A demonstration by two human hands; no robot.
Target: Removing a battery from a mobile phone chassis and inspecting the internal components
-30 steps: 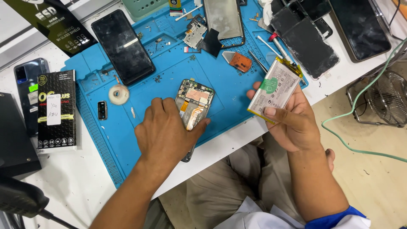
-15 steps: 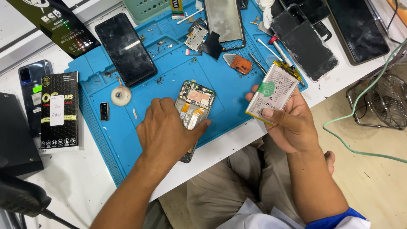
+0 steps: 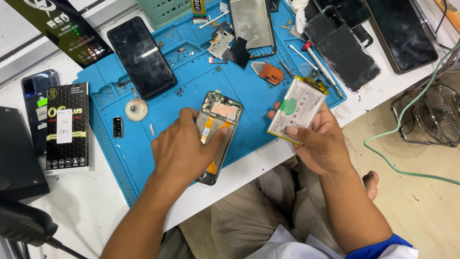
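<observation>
Left hand [image 3: 184, 151] still pins the opened phone [image 3: 218, 127]; right hand [image 3: 318, 141] keeps holding the battery [image 3: 298, 108], unchanged.

Left hand [image 3: 184, 151]: palm down, back of the hand to the camera, fingers spread slightly and curled at the tips, thumb out to the right. Wrist straight, bare forearm running down and left toward the lower edge of view.

Right hand [image 3: 316, 141]: raised off to the right, palm turned partly up, fingers wrapped upward in a grip with the thumb pressed across the front (index tip shows at the upper left of the grip). Bare forearm angles down and right; a blue cuff and white sleeve cover the upper arm. Hands well apart.
</observation>
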